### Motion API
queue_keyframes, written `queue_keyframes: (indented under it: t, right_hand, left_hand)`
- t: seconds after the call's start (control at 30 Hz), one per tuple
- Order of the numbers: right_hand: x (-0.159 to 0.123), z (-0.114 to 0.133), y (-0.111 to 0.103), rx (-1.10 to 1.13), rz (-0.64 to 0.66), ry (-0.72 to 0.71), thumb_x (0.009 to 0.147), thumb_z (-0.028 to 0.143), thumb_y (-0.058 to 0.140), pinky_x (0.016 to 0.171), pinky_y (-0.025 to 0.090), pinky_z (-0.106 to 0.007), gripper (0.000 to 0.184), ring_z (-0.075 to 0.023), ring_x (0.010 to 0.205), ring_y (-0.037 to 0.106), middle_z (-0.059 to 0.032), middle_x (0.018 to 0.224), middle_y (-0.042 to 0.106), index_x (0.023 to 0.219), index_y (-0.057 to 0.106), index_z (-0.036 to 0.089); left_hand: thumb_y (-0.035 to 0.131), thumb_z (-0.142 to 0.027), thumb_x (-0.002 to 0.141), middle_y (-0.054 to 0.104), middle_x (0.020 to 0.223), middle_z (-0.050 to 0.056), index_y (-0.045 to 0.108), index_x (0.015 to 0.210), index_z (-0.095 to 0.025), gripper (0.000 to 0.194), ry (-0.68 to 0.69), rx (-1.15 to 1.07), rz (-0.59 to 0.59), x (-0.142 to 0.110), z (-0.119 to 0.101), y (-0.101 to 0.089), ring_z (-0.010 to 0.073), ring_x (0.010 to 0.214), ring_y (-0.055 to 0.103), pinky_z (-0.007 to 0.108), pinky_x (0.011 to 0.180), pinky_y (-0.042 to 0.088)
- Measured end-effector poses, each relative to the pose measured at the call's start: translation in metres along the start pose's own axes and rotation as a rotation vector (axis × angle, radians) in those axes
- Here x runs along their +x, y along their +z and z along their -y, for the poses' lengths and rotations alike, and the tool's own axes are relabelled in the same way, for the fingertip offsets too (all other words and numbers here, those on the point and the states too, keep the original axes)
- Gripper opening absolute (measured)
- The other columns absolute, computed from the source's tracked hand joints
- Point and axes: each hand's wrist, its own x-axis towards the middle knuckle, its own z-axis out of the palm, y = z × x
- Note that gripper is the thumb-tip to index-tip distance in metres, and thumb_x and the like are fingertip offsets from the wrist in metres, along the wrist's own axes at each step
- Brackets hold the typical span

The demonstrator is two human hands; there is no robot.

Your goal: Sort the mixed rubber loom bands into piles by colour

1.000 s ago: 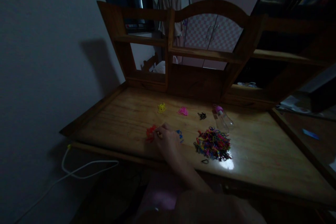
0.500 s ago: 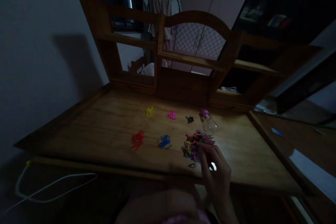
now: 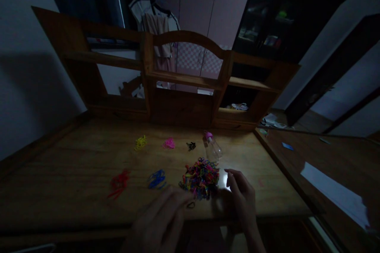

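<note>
Your left hand [image 3: 162, 215] is nearest, blurred, to the near left of the multicoloured heap of thin loops [image 3: 202, 178]; its fingers bend toward the heap, but you cannot tell whether they hold anything. Your right hand [image 3: 242, 193] is just right of the heap, fingers curled with the tips close together; whether something is pinched there cannot be told. A single dark loop [image 3: 190, 205] lies on the wooden counter [image 3: 74, 193] just nearer you than the heap. Left of the heap is a small pile of blue loops [image 3: 157, 179], then a red pile [image 3: 119, 183] farther left. Beyond the heap stands or lies a clear bottle with a pink cap [image 3: 214, 148]; beyond and increasingly left are black [image 3: 191, 146], pink [image 3: 169, 143] and yellow piles [image 3: 140, 142].
</note>
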Motion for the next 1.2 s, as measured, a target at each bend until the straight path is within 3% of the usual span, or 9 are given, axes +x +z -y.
queue_keyframes:
  t: [0.1,0.2,0.3,0.4,0.5,0.6,0.77,0.97,1.2]
  right_hand:
    - [0.006,-0.004,0.003,0.108,0.017,0.057,0.089,0.044,0.055,0.056,0.039,-0.024,0.031,-0.0152,0.063,0.051,-0.0001,0.068,0.056,0.097,0.067,0.017]
    - [0.008,-0.009,0.003,0.183,0.024,0.122,0.087,0.045,0.056,0.052,0.036,-0.022,0.031,-0.0139,0.06,0.048,0.001,0.066,0.053,0.094,0.068,0.017]
    - [0.008,-0.014,0.002,0.219,0.039,0.148,0.087,0.044,0.057,0.051,0.035,-0.021,0.03,-0.0129,0.059,0.046,0.0022,0.064,0.05,0.096,0.067,0.017]
    - [0.007,-0.016,0.0,0.214,0.037,0.135,0.089,0.042,0.056,0.053,0.038,-0.022,0.028,-0.0129,0.06,0.048,0.0016,0.067,0.053,0.097,0.067,0.018]
    - [0.007,-0.013,0.001,0.18,0.071,0.076,0.09,0.039,0.054,0.064,0.044,-0.023,0.025,-0.0154,0.073,0.057,-0.0018,0.078,0.061,0.096,0.067,0.018]
    - [0.005,-0.007,0.005,0.086,0.162,-0.031,0.09,0.035,0.055,0.069,0.047,-0.024,0.021,-0.0169,0.079,0.06,-0.0034,0.086,0.064,0.098,0.067,0.02]
    - [-0.003,0.001,0.018,-0.117,0.227,-0.218,0.086,0.028,0.061,0.072,0.05,-0.026,0.017,-0.0169,0.082,0.062,-0.0041,0.095,0.061,0.101,0.067,0.023]
    - [-0.007,0.004,0.03,-0.243,0.203,-0.201,0.089,0.024,0.057,0.078,0.051,-0.03,0.016,-0.0184,0.085,0.063,-0.0051,0.1,0.06,0.101,0.066,0.024]
    - [-0.005,0.009,0.032,-0.252,0.16,-0.15,0.089,0.027,0.057,0.078,0.049,-0.028,0.012,-0.0183,0.087,0.063,-0.0042,0.098,0.059,0.097,0.065,0.023]
  left_hand:
    - [0.041,-0.022,0.093,0.067,0.105,0.005,0.067,0.103,-0.025,0.028,0.035,0.321,0.027,0.045,0.043,0.002,0.0206,0.098,0.062,0.036,0.091,0.05]
    - [0.037,-0.015,0.091,0.062,0.115,0.007,0.062,0.114,-0.022,0.035,0.014,0.48,0.095,0.076,0.079,0.012,0.0203,0.105,0.06,0.034,0.094,0.048]
    - [0.037,-0.007,0.087,0.057,0.117,0.009,0.057,0.119,-0.022,0.041,0.028,0.524,0.196,0.092,0.1,0.025,0.0198,0.104,0.059,0.034,0.092,0.048]
    - [0.041,-0.006,0.083,0.055,0.105,0.007,0.058,0.105,-0.021,0.031,0.027,0.539,0.27,0.099,0.111,0.032,0.0185,0.092,0.059,0.032,0.083,0.049]
    - [0.043,-0.006,0.08,0.054,0.1,0.006,0.055,0.093,-0.02,0.022,0.043,0.559,0.274,0.101,0.113,0.032,0.019,0.089,0.056,0.031,0.078,0.049]
    - [0.041,-0.007,0.081,0.055,0.101,0.007,0.054,0.094,-0.02,0.022,0.077,0.574,0.291,0.098,0.105,0.029,0.0203,0.093,0.055,0.033,0.081,0.047]
    - [0.035,-0.015,0.09,0.058,0.095,0.007,0.054,0.09,-0.02,0.02,-0.004,0.53,0.241,0.093,0.085,0.03,0.0212,0.089,0.057,0.036,0.081,0.047]
    - [0.033,-0.022,0.093,0.06,0.106,0.008,0.062,0.107,-0.022,0.032,-0.018,0.475,0.142,0.076,0.076,0.023,0.0229,0.102,0.058,0.039,0.093,0.047]
    - [0.042,-0.029,0.091,0.061,0.098,0.006,0.066,0.091,-0.023,0.025,-0.119,0.393,0.063,0.06,0.065,0.019,0.023,0.096,0.059,0.037,0.09,0.047]
